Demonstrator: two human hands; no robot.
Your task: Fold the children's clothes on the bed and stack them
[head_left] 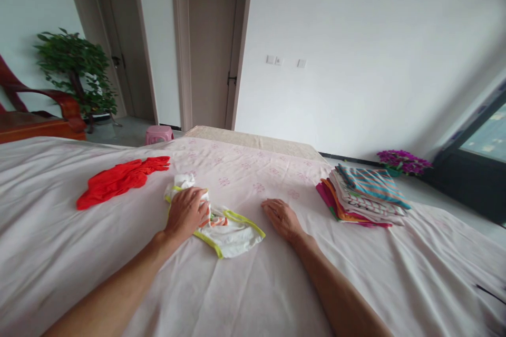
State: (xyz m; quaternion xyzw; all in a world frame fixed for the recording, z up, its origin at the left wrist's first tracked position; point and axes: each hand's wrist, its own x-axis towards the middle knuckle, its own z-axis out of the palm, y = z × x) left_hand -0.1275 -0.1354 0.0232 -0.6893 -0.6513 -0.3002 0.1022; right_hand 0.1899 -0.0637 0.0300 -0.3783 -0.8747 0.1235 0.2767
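Note:
A small white garment (241, 237) with yellow-green trim and an orange print lies crumpled on the pale pink flowered sheet (245, 300). My left hand (187, 213) rests over its left part, fingers bent around the fabric; some of the cloth is hidden under the palm. To the right of the garment, my right hand (281, 217) lies on the sheet with fingers stretched out, holding nothing and apart from the cloth. A bright red garment (122, 181) is spread loosely to the left of my left hand.
Right of my right hand stands a stack of folded clothes (367, 197), striped blue-grey on top. Beyond the sheet are a pink stool (158, 134), a wooden chair (43, 108), a leafy plant (75, 68) and purple flowers (403, 160). A white wall and doors close the far side.

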